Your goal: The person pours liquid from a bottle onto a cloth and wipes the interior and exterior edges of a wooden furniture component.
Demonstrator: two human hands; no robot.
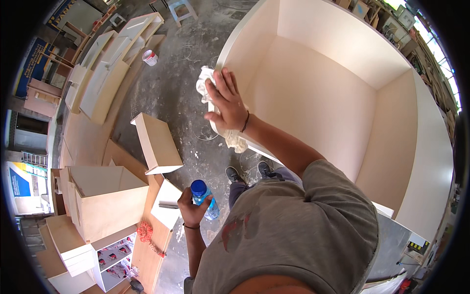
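My right hand (227, 100) holds a crumpled white cloth (204, 84) against the left rim of a large cream-white open cabinet box (313, 98). Its fingers are fairly straight over the cloth, and more of the pale fabric (236, 141) hangs out below the palm. Lower down on the left, my left hand (193, 208) is closed around a clear bottle (211, 209) with a blue cap and bluish contents. The bottle is tilted, and the fingers on its far side are partly hidden.
A pale wooden drawer (157, 142) stands left of the box. Further left are a wooden cabinet carcass (110, 201), a red coiled cord (145, 231) and long cream panels (110, 63). A white paint tub (150, 58) and a light-blue stool (182, 11) stand on the grey floor (191, 54).
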